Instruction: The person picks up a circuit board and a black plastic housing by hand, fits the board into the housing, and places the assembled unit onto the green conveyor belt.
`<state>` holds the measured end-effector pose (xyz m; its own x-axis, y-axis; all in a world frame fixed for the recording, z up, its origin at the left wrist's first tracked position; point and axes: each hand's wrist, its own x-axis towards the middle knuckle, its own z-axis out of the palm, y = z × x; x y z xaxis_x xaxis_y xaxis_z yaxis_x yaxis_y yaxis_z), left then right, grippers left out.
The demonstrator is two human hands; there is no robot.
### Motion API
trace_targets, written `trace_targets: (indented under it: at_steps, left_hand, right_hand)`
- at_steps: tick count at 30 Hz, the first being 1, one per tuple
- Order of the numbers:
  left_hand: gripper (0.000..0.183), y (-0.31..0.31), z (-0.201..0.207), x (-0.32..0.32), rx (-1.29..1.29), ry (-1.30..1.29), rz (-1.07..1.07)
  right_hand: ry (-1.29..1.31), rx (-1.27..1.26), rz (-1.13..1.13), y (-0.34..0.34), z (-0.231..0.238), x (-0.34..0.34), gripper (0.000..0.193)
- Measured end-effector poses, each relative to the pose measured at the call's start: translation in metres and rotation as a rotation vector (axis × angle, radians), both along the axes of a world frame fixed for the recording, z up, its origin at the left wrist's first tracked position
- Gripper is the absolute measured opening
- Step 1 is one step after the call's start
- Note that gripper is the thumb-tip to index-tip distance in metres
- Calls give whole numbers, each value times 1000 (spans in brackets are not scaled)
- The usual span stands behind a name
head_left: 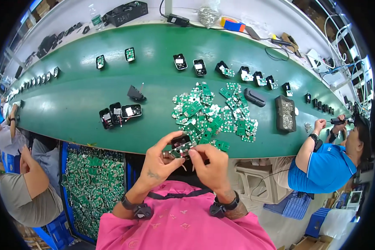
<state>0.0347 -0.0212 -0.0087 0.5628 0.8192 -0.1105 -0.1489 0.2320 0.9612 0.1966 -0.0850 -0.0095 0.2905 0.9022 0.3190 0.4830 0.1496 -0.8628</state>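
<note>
Close to the near table edge, my left hand (157, 160) grips a small black plastic housing (179, 141) with a green circuit board (181, 150) at its near side. My right hand (211, 165) pinches at the board's right end; thin wires seem to hang below, but what its fingertips hold is too small to name. Just beyond both hands spreads a loose pile of green circuit boards (193, 109). Left of the pile lie several black housings (131, 111) with white parts inside, and a dark wedge-shaped piece (136, 93).
A grey-black tray of small metal parts (286, 113) and a black case (254, 97) sit right of the pile. Housings (199, 67) line the table's far side. A blue-edged bin of boards (93, 187) stands below left. Co-workers sit at both sides, one in a blue shirt (321, 166).
</note>
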Motion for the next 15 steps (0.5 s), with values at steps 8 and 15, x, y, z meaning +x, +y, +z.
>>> trace_targets:
  at_steps: [8, 15]
  left_hand:
    - [66, -1, -3, 6, 225, 185, 27]
    - [57, 7, -15, 7, 307, 184, -57]
  right_hand:
    - [80, 52, 123, 7, -3, -6, 12]
    - [299, -281, 208, 0, 14, 19, 23]
